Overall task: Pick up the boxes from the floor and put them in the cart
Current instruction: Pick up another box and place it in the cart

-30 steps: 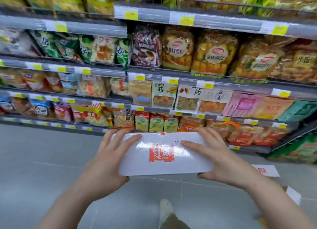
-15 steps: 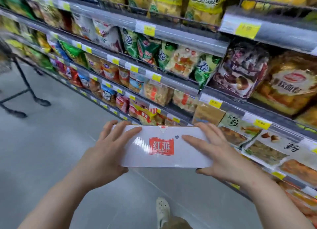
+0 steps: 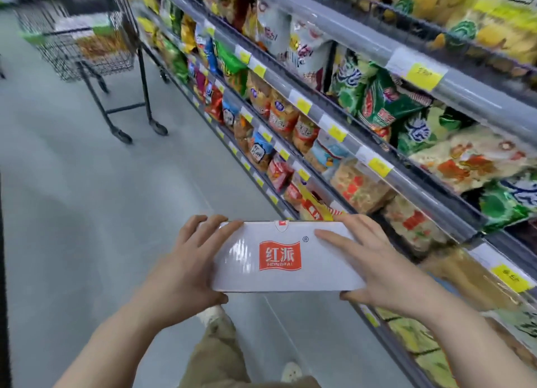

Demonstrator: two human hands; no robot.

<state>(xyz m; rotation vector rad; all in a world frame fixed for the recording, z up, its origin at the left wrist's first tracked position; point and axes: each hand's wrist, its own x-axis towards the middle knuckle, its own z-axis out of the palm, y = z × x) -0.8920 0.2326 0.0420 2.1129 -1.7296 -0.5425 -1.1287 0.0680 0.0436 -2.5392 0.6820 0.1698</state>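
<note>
The white box [image 3: 286, 257] looks like glossy card, with streaks of light across its smooth top. The shopping cart [image 3: 84, 39] is dark wire metal. The snack bags [image 3: 380, 103] are shiny plastic film. The shelf rails [image 3: 348, 117] look like smooth grey metal, and the floor [image 3: 87, 199] is smooth, faintly sheened grey.

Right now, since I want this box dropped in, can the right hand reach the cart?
Probably not yet. The cart stands well up the aisle, bare floor between, while the right hand and left hand grip the white box close in.
</note>
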